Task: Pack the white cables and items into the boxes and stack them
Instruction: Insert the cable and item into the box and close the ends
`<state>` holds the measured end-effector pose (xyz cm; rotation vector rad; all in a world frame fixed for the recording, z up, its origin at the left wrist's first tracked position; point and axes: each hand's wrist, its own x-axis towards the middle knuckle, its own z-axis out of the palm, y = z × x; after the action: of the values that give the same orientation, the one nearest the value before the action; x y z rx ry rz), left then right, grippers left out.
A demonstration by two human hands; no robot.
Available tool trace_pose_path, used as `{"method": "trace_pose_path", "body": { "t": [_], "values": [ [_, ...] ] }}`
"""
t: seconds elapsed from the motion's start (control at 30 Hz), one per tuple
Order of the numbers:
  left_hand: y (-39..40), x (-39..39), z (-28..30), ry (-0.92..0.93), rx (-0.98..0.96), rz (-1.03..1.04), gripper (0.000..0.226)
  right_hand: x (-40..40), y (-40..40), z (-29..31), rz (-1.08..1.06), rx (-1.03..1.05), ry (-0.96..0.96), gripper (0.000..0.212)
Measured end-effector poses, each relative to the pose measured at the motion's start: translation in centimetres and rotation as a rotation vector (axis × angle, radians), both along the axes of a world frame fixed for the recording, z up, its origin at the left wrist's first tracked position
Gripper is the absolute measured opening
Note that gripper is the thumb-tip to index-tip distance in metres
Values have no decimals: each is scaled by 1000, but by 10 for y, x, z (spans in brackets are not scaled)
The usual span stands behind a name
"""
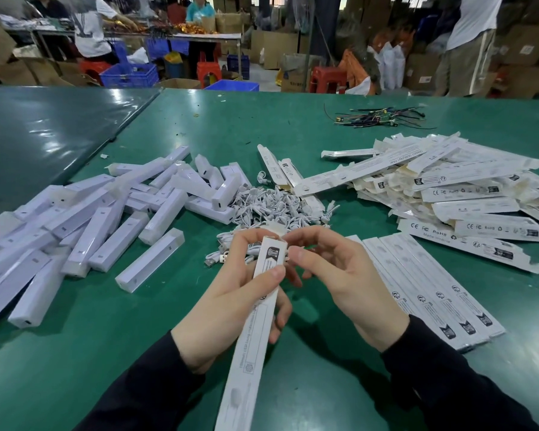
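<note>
My left hand [231, 293] grips a long, narrow white printed box [255, 331] that runs from the bottom edge up to the middle of the view. At the box's top end my right hand [333, 275] has its fingertips curled against the opening; what they pinch is hidden. Just beyond the hands lies a heap of coiled white cables [271, 206]. A pile of white bar-shaped items [106, 219] covers the left of the green table [112, 331]. Right of my hands, several closed boxes [423, 287] lie side by side in a row.
A loose heap of flat, unfilled boxes [455, 185] fills the right side. A bundle of dark wires [383, 116] lies at the far right of the table. People, cardboard cartons and blue crates [128, 74] stand beyond the table's far edge.
</note>
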<state>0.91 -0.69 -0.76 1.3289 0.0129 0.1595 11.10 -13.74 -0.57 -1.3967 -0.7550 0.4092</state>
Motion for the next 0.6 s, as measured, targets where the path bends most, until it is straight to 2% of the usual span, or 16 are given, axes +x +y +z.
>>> {"method": "trace_pose_path", "body": {
  "t": [0.27,0.33,0.43,0.53,0.6],
  "values": [
    [-1,0,-1,19,34,-30,31,0,-2,5,25,-6,10,12],
    [0,1,-3,32,10,-24,26,2,-2,5,-36,-25,78,11],
    [0,2,-6,54,10,-48,23,4,1,5,-101,-43,303,5],
    [-3,3,-10,73,33,-72,28,3,2,5,-41,-84,403,24],
    [-4,4,-10,86,41,-68,33,1,2,5,-4,-80,415,22]
  ]
}}
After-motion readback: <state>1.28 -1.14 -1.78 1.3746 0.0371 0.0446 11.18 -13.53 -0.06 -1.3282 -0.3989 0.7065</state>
